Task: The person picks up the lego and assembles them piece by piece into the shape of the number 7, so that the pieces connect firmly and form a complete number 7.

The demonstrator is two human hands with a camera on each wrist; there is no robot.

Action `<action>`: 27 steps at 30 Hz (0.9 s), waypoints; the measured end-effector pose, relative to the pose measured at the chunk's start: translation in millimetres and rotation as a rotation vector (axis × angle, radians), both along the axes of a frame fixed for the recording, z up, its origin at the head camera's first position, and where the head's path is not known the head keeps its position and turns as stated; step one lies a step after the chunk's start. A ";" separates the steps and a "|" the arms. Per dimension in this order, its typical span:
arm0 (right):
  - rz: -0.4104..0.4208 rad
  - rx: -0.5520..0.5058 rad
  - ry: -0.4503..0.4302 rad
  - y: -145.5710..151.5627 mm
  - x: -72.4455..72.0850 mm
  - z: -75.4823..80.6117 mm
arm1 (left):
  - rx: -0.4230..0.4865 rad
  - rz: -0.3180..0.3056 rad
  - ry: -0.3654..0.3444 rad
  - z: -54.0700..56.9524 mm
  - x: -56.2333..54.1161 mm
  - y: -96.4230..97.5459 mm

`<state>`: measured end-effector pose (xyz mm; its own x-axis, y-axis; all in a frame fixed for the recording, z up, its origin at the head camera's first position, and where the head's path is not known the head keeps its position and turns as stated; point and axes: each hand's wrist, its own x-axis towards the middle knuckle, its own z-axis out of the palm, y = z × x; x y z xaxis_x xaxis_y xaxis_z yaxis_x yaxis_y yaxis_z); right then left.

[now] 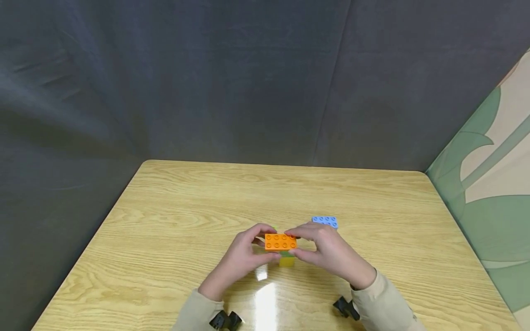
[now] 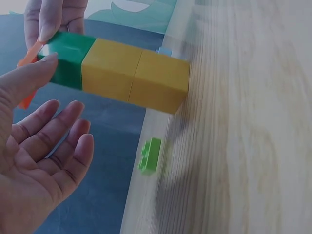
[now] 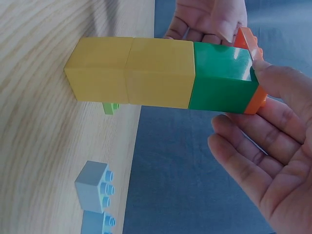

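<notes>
An orange brick (image 1: 280, 242) with studs lies on top of an upright stack. Beneath it come a green block (image 3: 222, 80) and two yellow blocks (image 3: 161, 72). My left hand (image 1: 245, 250) pinches the orange brick's left end between thumb and fingers. At the opposite end, my right hand (image 1: 331, 250) pinches it the same way. Both wrist views show the thumbs by the joint between orange and green, with the other fingers loosely spread. From above, the hands and orange brick hide much of the stack.
Beyond the right hand lie blue bricks (image 1: 325, 221); the right wrist view shows two pieces, one a grey-blue brick (image 3: 91, 186). A small light green brick (image 2: 151, 157) rests behind the stack on the wooden table (image 1: 174, 220). Dark cloth (image 1: 248, 92) hangs past the far edge.
</notes>
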<state>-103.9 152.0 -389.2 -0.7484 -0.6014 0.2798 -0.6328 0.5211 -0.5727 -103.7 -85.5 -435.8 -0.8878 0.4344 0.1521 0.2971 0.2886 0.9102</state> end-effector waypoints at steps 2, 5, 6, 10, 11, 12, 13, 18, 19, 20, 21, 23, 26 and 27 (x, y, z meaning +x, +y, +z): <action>-0.003 0.003 -0.006 0.2 0.2 0.0 | -0.012 0.002 0.003 -1.1 -0.6 -2.6; -0.006 0.002 -0.010 0.1 0.4 0.1 | -0.039 0.005 0.014 -3.4 -2.6 -6.2; -0.008 0.001 -0.010 0.0 0.5 0.1 | -0.049 0.008 0.018 -4.1 -3.3 -7.3; -0.010 -0.003 -0.005 -0.5 0.8 0.3 | -0.079 0.024 0.035 -7.7 -6.5 -11.1; -0.010 -0.005 -0.003 -0.6 0.8 0.3 | -0.086 0.030 0.038 -8.7 -7.2 -12.0; -0.010 -0.005 -0.001 -0.7 0.8 0.3 | -0.093 0.037 0.038 -9.9 -7.8 -12.9; -0.011 -0.006 -0.001 -0.8 0.9 0.3 | -0.098 0.045 0.036 -10.5 -8.5 -13.3; -0.015 -0.001 -0.006 -0.6 1.3 0.9 | -0.143 0.115 0.019 -13.8 -11.8 -14.5; -0.017 0.000 -0.008 -0.6 1.4 1.0 | -0.153 0.128 0.016 -14.0 -12.6 -14.6; -0.019 0.002 -0.009 -0.6 1.5 1.2 | -0.166 0.140 0.015 -14.7 -13.5 -14.7; -0.020 0.004 -0.010 -0.6 1.5 1.2 | -0.179 0.149 0.013 -15.2 -14.4 -14.9; -0.022 0.006 -0.013 -0.7 1.5 1.2 | -0.204 0.158 0.017 -17.0 -16.7 -15.2; -0.023 0.005 -0.012 -0.8 1.4 0.9 | -0.239 0.165 0.019 -20.5 -20.6 -15.4; -0.023 0.003 -0.011 -0.9 1.4 0.8 | -0.248 0.168 0.016 -21.3 -21.6 -15.3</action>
<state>-102.5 151.1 -388.4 -0.7651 -0.5849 0.2692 -0.6141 0.5374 -0.5780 -125.4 -100.7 -457.2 -0.9487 0.3072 0.0746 0.2404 0.5475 0.8015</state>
